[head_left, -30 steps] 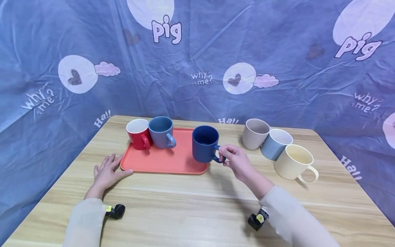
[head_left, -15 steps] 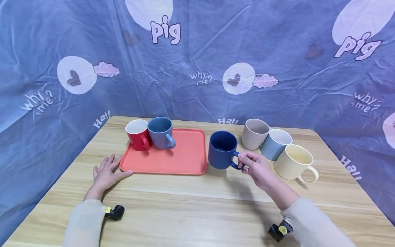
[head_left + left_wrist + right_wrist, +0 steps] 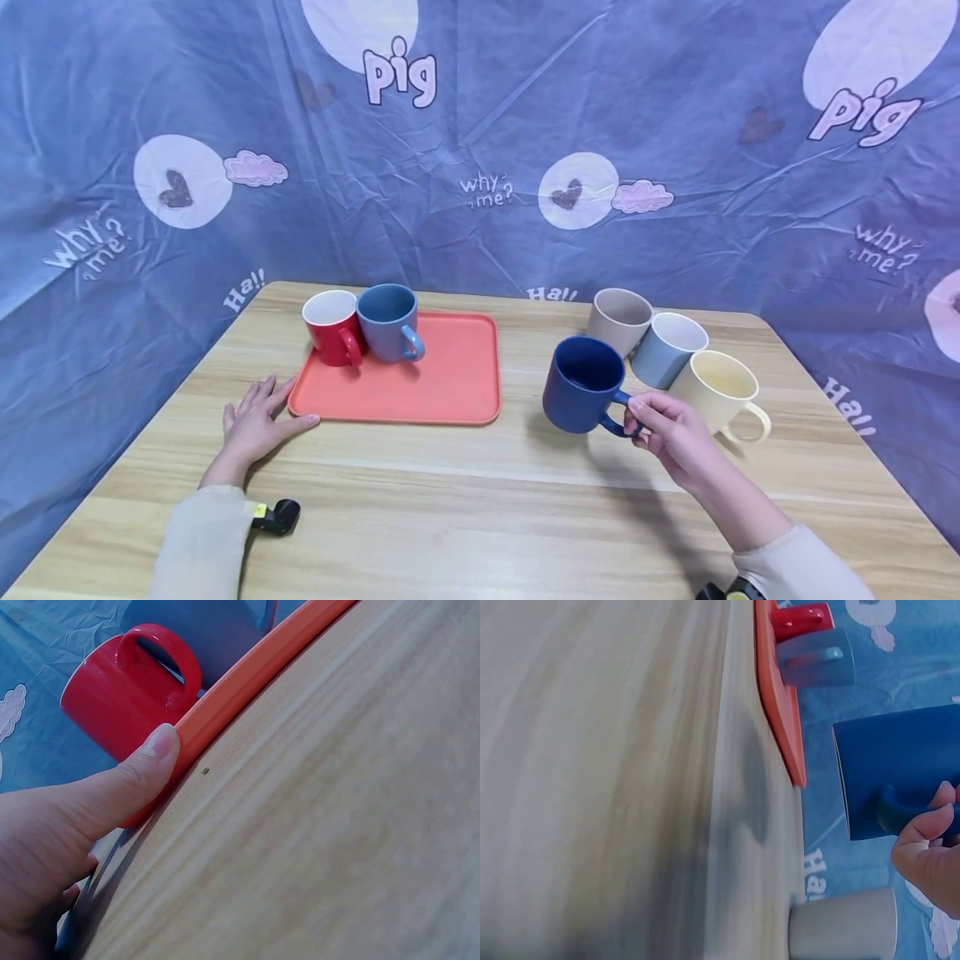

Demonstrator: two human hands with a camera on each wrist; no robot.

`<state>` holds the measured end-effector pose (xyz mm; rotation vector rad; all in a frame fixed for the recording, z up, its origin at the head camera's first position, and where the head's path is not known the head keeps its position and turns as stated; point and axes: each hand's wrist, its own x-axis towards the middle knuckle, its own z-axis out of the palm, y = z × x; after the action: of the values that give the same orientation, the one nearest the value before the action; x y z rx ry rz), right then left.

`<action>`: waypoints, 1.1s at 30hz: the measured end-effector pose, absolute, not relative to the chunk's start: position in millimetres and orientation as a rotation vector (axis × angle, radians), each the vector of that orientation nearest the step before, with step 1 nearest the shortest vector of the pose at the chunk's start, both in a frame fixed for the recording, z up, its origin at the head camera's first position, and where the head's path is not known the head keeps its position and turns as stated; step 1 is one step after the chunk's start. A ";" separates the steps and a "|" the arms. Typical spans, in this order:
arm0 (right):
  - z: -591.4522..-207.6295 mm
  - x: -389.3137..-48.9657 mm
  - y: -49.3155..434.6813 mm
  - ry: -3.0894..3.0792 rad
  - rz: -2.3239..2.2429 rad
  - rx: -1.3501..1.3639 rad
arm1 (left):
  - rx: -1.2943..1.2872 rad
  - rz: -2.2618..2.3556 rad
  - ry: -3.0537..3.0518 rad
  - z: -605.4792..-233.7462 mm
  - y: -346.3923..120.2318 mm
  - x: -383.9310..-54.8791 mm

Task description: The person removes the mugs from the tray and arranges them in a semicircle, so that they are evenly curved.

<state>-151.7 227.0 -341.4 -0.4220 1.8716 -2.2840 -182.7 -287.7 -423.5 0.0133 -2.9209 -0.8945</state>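
My right hand (image 3: 678, 437) pinches the handle of a dark blue mug (image 3: 577, 392), which hangs upright above the table, right of the tray. In the right wrist view a gap shows between the mug's base and the wood. My left hand (image 3: 258, 425) lies with fingers spread at the front left corner of the orange-red tray (image 3: 442, 392). Its thumb touches the tray's rim in the left wrist view. On the tray's left part stand a red mug (image 3: 333, 333) with a white inside and a grey-blue mug (image 3: 386, 325), side by side with handles toward the front right.
Behind and right of the held mug, a grey mug (image 3: 618, 321), a light blue mug (image 3: 667, 350) and a cream mug (image 3: 716, 387) stand close together in a slanting row. A blue printed cloth (image 3: 450, 167) hangs behind the wooden table (image 3: 450, 517).
The dark blue mug has travelled in my right hand from over the tray's right end, rightward and nearer to me. My left hand and the other mugs stay put.
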 end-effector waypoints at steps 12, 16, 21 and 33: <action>-352.8 -134.0 259.0 1.766 -2.366 -0.528 | 0.008 -0.893 -2.917 -422.6 -287.6 -181.5; -355.6 -129.4 268.6 1.736 -2.375 -0.550 | 0.009 -0.891 -2.919 -423.0 -287.2 -182.3; -361.1 -124.0 280.4 1.755 -2.383 -0.546 | 0.011 -0.885 -2.919 -422.1 -286.9 -182.4; -376.8 -114.7 310.1 1.705 -2.433 -0.592 | 0.022 -0.888 -2.923 -422.8 -286.9 -182.5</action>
<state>-114.7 310.1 -376.8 -0.5918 1.7046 -2.4325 -182.5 -286.9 -422.8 0.0219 -2.9229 -0.8883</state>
